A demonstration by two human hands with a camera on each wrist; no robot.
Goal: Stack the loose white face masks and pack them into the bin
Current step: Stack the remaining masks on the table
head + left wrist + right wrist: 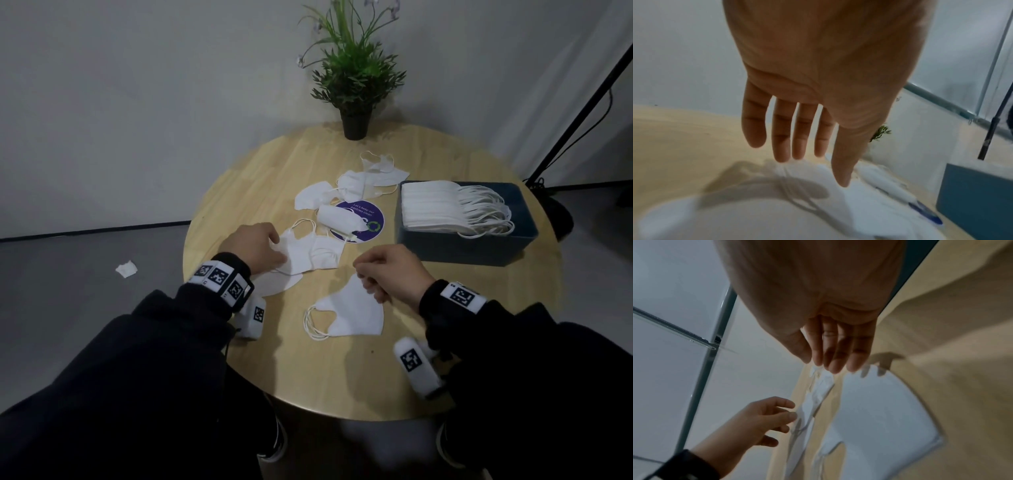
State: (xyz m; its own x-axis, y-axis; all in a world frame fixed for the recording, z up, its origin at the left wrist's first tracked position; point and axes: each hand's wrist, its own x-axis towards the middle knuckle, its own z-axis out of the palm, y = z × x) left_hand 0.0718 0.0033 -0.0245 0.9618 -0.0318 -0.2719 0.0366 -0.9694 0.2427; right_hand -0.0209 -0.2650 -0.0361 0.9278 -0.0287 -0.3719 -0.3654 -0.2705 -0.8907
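Observation:
On the round wooden table (239,192), a folded white mask (349,315) (879,410) lies near the front edge. My right hand (371,279) (822,365) hovers at its top corner with its fingers nearly straight, holding nothing. My left hand (279,248) (812,170) reaches with straight fingers onto another loose mask (308,255) (777,211), which overlaps a rounded white one (274,284). Several more loose masks (356,185) lie in the table's middle. The blue bin (479,248) (978,203) at right holds a neat stack of masks (431,209).
A round purple sticker (370,212) lies partly under one mask (339,221). A potted plant (356,85) stands at the table's far edge. A black stand (582,120) leans at the right. A crumpled white scrap (126,269) lies on the floor at left.

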